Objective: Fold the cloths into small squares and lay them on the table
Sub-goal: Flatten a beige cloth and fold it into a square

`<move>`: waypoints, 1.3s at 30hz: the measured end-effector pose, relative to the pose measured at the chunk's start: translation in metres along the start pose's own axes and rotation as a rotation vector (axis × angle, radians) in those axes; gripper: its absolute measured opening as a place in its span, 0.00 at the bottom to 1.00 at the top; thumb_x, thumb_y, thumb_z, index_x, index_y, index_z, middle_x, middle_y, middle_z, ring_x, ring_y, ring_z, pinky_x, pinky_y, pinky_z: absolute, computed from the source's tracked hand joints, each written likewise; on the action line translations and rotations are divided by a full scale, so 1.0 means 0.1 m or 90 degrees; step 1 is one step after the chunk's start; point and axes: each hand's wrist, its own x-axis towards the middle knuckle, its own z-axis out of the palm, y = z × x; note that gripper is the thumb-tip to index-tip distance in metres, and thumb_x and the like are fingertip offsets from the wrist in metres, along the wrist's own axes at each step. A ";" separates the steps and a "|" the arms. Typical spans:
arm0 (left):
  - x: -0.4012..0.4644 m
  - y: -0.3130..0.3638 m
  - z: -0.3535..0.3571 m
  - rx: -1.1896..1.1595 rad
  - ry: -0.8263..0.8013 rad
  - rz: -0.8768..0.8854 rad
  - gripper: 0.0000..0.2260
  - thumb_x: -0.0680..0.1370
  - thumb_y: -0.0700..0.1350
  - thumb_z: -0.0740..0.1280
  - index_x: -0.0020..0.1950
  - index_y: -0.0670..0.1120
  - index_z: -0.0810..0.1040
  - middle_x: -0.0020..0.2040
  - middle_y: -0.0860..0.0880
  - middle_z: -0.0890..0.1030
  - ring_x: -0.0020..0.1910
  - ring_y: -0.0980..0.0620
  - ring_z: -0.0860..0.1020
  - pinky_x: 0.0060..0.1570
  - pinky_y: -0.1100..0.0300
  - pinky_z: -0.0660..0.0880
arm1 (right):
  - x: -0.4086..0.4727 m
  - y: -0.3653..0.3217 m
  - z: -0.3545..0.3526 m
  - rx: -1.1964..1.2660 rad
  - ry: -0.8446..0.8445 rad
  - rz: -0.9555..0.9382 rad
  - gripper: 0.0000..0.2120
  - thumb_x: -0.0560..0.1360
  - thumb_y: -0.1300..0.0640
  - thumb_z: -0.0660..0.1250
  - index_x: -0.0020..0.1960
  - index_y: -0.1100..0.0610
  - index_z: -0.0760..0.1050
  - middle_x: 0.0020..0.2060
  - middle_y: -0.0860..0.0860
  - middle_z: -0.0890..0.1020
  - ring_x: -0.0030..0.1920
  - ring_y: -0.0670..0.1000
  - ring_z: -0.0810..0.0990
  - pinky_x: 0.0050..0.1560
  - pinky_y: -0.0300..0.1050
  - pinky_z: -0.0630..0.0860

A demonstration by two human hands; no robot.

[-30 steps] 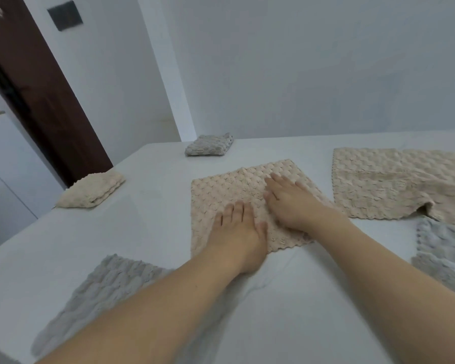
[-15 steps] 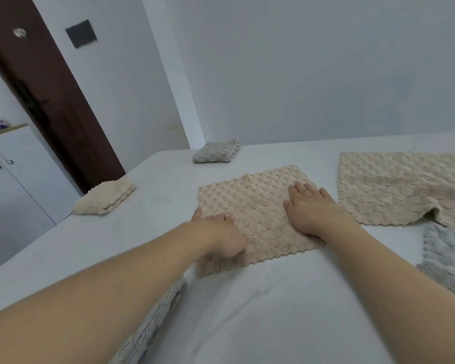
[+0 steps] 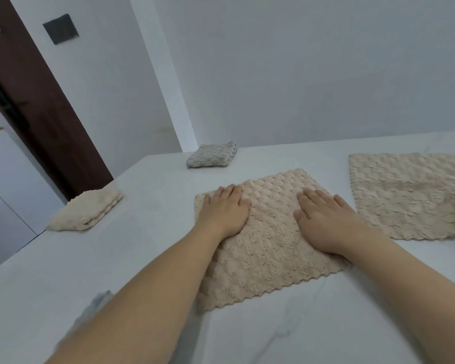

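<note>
A beige waffle-textured cloth lies spread flat on the white table in front of me. My left hand rests palm down on its far left part, fingers together and flat. My right hand presses palm down on its right part, fingers slightly spread. Neither hand grips anything. A folded beige cloth sits at the table's left edge. A folded grey cloth lies at the far corner.
A second unfolded beige cloth lies at the right, its near edge rumpled. Part of a grey cloth peeks out under my left forearm. A dark brown door and a white wall stand behind the table.
My left hand has moved from the cloth's near left edge up to its far left corner and now lies flat. My right hand has stayed on the cloth's right part.
</note>
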 end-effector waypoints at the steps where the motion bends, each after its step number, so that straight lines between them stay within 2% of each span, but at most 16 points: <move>1: 0.03 -0.02 0.04 -0.008 0.000 0.003 0.26 0.82 0.56 0.44 0.81 0.51 0.48 0.81 0.53 0.48 0.79 0.51 0.45 0.76 0.46 0.41 | -0.01 -0.01 -0.02 -0.002 -0.003 0.004 0.27 0.82 0.46 0.41 0.79 0.53 0.44 0.79 0.49 0.45 0.78 0.49 0.43 0.77 0.52 0.41; 5: 0.08 -0.04 0.06 -0.006 0.025 0.016 0.27 0.82 0.56 0.44 0.81 0.51 0.48 0.81 0.52 0.48 0.79 0.50 0.45 0.75 0.45 0.40 | 0.06 -0.07 -0.14 0.002 0.013 0.011 0.24 0.83 0.49 0.44 0.77 0.56 0.55 0.78 0.51 0.55 0.77 0.50 0.51 0.76 0.52 0.45; 9: 0.07 -0.06 0.09 -0.021 0.029 0.034 0.27 0.82 0.55 0.44 0.81 0.50 0.48 0.81 0.51 0.48 0.79 0.49 0.45 0.75 0.44 0.40 | 0.41 -0.27 -0.31 0.046 0.065 -0.054 0.23 0.84 0.52 0.45 0.76 0.58 0.57 0.77 0.53 0.57 0.76 0.52 0.53 0.74 0.49 0.48; 13: 0.10 -0.08 0.11 -0.018 0.037 0.032 0.26 0.82 0.55 0.44 0.81 0.50 0.48 0.81 0.51 0.48 0.79 0.49 0.45 0.75 0.44 0.40 | 0.78 -0.45 -0.15 0.028 0.013 -0.092 0.24 0.84 0.49 0.44 0.79 0.50 0.50 0.79 0.50 0.50 0.78 0.51 0.48 0.76 0.52 0.45; 17: 0.12 -0.08 0.11 -0.011 0.039 0.023 0.26 0.82 0.56 0.44 0.81 0.51 0.48 0.81 0.52 0.48 0.79 0.50 0.45 0.76 0.45 0.40 | 0.91 -0.37 0.06 -0.008 -0.010 -0.072 0.24 0.83 0.45 0.41 0.79 0.45 0.48 0.79 0.47 0.48 0.78 0.50 0.46 0.76 0.54 0.43; 24: 0.08 -0.15 0.08 -0.015 0.018 0.025 0.27 0.83 0.56 0.44 0.81 0.51 0.47 0.81 0.52 0.46 0.79 0.51 0.44 0.76 0.48 0.40 | 0.96 0.02 -0.02 0.002 -0.005 0.031 0.26 0.82 0.45 0.40 0.79 0.47 0.45 0.79 0.46 0.46 0.78 0.49 0.43 0.76 0.54 0.41; 26: 0.04 -0.26 0.07 -0.006 0.015 -0.002 0.27 0.83 0.56 0.43 0.81 0.50 0.47 0.81 0.51 0.46 0.79 0.51 0.44 0.76 0.48 0.39 | 0.97 0.05 -0.01 0.002 0.003 0.036 0.26 0.82 0.45 0.40 0.79 0.48 0.45 0.79 0.46 0.46 0.78 0.50 0.44 0.76 0.55 0.41; 31: -0.09 -0.44 -0.11 0.091 -0.001 -0.165 0.29 0.82 0.55 0.42 0.80 0.43 0.45 0.81 0.46 0.44 0.79 0.46 0.42 0.75 0.45 0.36 | 0.96 0.01 -0.01 0.004 0.023 0.034 0.26 0.82 0.46 0.41 0.79 0.49 0.47 0.79 0.47 0.47 0.78 0.51 0.44 0.76 0.56 0.42; 32: -0.13 -0.34 -0.14 0.102 0.008 -0.153 0.29 0.82 0.55 0.42 0.80 0.42 0.45 0.81 0.46 0.43 0.79 0.45 0.40 0.75 0.45 0.36 | 0.96 0.01 -0.01 0.002 0.029 0.032 0.26 0.83 0.47 0.41 0.79 0.50 0.47 0.79 0.48 0.47 0.78 0.51 0.45 0.76 0.57 0.43; 36: -0.40 0.23 0.03 0.001 0.023 0.023 0.27 0.83 0.54 0.43 0.80 0.45 0.45 0.81 0.48 0.44 0.79 0.49 0.41 0.76 0.47 0.38 | 0.95 0.00 0.00 0.000 0.028 0.033 0.26 0.83 0.47 0.41 0.79 0.50 0.48 0.79 0.48 0.48 0.78 0.51 0.45 0.76 0.57 0.43; 39: -0.47 0.26 0.19 -0.007 0.024 0.021 0.28 0.83 0.56 0.42 0.81 0.46 0.45 0.81 0.50 0.45 0.79 0.50 0.42 0.76 0.47 0.39 | 0.96 0.00 -0.01 -0.003 0.023 0.032 0.26 0.82 0.47 0.41 0.79 0.50 0.48 0.79 0.49 0.48 0.78 0.52 0.45 0.76 0.58 0.43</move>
